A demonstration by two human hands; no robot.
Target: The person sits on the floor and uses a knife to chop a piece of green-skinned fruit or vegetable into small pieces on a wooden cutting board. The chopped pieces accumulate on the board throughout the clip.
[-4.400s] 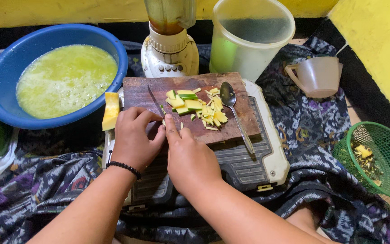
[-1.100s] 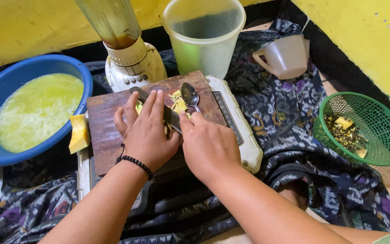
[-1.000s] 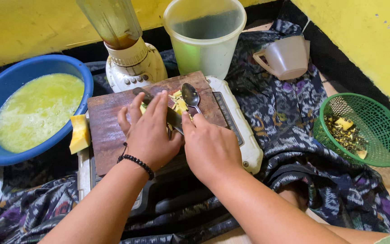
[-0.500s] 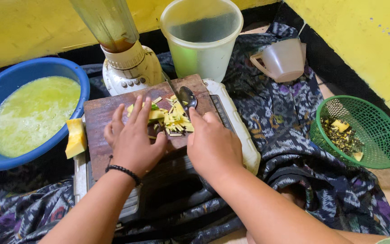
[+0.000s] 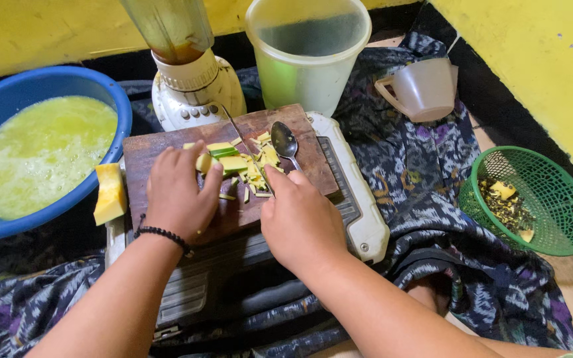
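**Knife over cut fruit on a wooden board**

The right hand (image 5: 300, 219) is closed around the handle of a thin-bladed knife (image 5: 247, 152), its blade lying across yellow-green fruit pieces (image 5: 237, 162) on the dark brown wooden cutting board (image 5: 160, 149). The left hand (image 5: 179, 195) presses its curled fingers on one chunk of that fruit. A metal spoon (image 5: 285, 140) lies just beside the pile. A blue plastic basin (image 5: 111, 106) of pale green pulp sits to the left, with a yellow fruit wedge (image 5: 109, 193) against it.
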